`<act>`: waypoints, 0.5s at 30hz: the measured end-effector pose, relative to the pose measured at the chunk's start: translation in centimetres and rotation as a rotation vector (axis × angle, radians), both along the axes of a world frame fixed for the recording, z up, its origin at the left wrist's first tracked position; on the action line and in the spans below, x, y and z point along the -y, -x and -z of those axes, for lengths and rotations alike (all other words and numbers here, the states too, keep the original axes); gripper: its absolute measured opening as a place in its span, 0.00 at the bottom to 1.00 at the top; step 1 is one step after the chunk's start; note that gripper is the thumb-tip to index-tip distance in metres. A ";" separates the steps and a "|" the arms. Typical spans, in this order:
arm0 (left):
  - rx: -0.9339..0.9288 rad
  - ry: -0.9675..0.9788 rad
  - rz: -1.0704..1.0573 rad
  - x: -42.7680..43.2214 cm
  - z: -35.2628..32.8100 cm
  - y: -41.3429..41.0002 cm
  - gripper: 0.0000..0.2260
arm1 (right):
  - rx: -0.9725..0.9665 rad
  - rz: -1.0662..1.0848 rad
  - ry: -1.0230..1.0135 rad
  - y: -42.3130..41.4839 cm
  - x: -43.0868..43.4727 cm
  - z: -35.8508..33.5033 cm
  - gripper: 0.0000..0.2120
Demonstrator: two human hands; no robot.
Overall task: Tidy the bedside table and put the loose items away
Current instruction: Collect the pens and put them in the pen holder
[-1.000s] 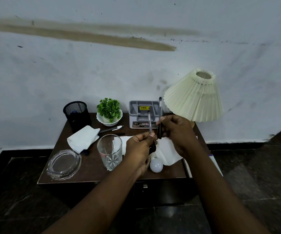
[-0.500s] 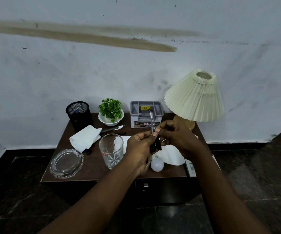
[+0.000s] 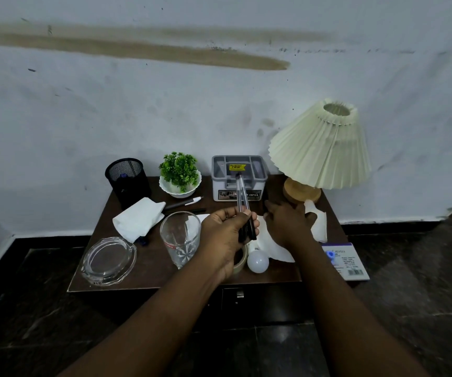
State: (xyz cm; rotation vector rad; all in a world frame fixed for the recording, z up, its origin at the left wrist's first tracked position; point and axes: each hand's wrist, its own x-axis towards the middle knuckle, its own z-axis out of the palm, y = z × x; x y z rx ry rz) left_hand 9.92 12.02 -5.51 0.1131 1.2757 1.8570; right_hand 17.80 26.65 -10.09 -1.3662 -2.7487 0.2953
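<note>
I count on bedside table: two pens in left hand, two more pens lying loose, one drinking glass, one glass ashtray, one bulb, one lamp, one plant, one mesh cup, one grey organiser, one tape roll.

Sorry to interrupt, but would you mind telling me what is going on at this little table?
A person is tidying a cluttered bedside table. The left hand grips a couple of pens, tips pointing up toward the grey organizer box. The right hand is open, reaching over the white tissue near the lamp. Two more pens, a drinking glass, a glass ashtray, a bulb and another tissue remain out.
</note>
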 end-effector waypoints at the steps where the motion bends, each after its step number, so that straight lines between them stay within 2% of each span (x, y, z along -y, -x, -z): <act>1: 0.002 0.002 0.005 0.0 0.0 0.0 0.05 | -0.039 0.040 -0.057 0.0 0.1 0.0 0.16; 3: 0.015 0.005 0.012 0.1 -0.2 -0.1 0.07 | -0.091 0.122 -0.151 -0.2 0.0 -0.1 0.11; 6: 0.031 0.000 0.033 0.1 -0.5 -0.5 0.08 | -0.101 0.164 -0.164 -0.3 0.2 0.0 0.13; 11: 0.039 -0.003 0.055 0.2 -0.9 -1.4 0.04 | -0.061 0.094 -0.186 -0.2 0.6 0.1 0.10; 15: 0.037 -0.009 0.077 0.4 -0.9 -1.4 0.03 | -0.111 0.137 -0.183 -0.3 0.5 0.0 0.07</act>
